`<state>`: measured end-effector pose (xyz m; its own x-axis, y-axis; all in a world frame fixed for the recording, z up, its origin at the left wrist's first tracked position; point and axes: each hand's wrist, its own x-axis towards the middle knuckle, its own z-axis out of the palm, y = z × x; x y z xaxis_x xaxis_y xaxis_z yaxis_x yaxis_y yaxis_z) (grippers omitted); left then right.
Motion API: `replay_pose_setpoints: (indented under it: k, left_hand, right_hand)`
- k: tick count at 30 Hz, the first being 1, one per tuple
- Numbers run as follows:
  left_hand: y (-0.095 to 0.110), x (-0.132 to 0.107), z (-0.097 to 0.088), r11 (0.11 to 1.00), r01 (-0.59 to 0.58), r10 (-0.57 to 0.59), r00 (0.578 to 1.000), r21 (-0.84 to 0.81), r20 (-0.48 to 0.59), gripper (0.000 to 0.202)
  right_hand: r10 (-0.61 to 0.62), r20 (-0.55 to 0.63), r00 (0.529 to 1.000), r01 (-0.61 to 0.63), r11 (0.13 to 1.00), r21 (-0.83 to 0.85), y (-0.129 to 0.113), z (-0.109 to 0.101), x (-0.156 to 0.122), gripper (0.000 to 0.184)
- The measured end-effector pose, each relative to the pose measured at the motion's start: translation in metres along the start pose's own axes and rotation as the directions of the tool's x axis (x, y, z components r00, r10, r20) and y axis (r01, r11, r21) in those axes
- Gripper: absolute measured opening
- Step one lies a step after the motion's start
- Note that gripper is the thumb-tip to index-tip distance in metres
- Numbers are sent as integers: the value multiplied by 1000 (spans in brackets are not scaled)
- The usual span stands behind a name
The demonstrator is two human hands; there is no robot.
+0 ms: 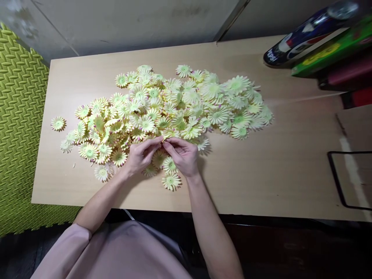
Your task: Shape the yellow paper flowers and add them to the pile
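A wide heap of pale yellow-green fabric daisy flowers (174,104) covers the middle of a light wooden table (261,170). My left hand (139,155) and my right hand (183,155) meet at the heap's near edge, fingertips pinched together on one small flower piece (162,142). Both hands are closed in a pinch. A few loose flowers (171,180) lie under and just in front of my wrists.
One stray flower (58,123) lies near the table's left edge. A green foam mat (17,128) covers the floor to the left. A dark blue bottle (305,33) and coloured boxes (334,48) sit at the far right corner. A black wire frame (337,178) stands on the right.
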<state>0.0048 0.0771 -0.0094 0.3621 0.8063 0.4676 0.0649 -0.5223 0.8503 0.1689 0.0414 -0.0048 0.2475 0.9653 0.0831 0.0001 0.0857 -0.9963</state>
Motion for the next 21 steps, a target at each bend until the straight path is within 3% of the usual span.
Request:
replay_pose_setpoints:
  k: [6, 14, 21]
  left_hand:
    - [9, 3, -2, 1000, 13, -13, 1000, 19, 1, 24]
    - [16, 5, -2, 988, 151, -151, 988, 43, 0, 26]
    - [15, 5, -2, 995, 64, -63, 998, 80, -21, 24]
  right_hand:
    - [9, 27, 1000, -11, 998, 68, 0, -1, -2, 13]
    - [-11, 81, 997, 13, 1000, -21, -6, 2, -3, 14]
    - [-2, 27, 1000, 3, 1000, -22, -5, 7, -5, 18]
